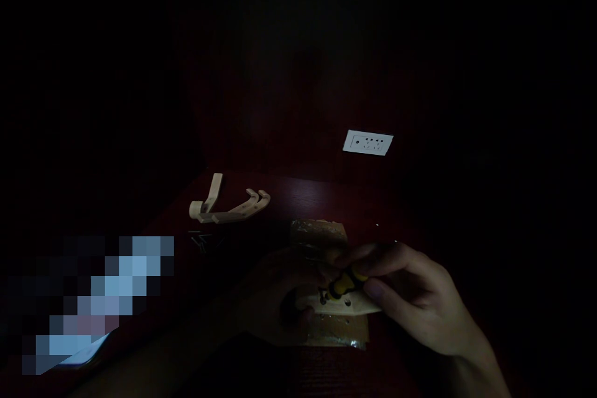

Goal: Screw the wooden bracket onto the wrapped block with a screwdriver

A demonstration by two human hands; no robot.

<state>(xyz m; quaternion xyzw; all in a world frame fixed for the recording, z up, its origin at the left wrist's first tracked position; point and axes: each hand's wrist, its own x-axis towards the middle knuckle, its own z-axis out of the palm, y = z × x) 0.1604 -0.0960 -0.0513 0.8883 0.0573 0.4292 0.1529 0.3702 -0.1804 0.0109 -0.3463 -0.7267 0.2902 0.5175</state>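
Dim light falls on a pale wooden piece (336, 305) with round holes, lying across a tape-covered brown cardboard (333, 331). My left hand (275, 289), mostly in shadow, grips the wooden piece near its left end. Between the thumb and fingers of my right hand (420, 298) is the short yellow and black handle of a screwdriver (345, 283). The screwdriver points down and left, its tip near a hole in the wood; whether it sits in a screw I cannot tell.
Curved pale wooden parts (233, 214) lie at the back left of the dark red table. Several thin small pieces (199, 240), perhaps screws, are scattered in front of them. A glowing, pixelated object (102, 298) is at the left. A white socket plate (368, 143) is behind.
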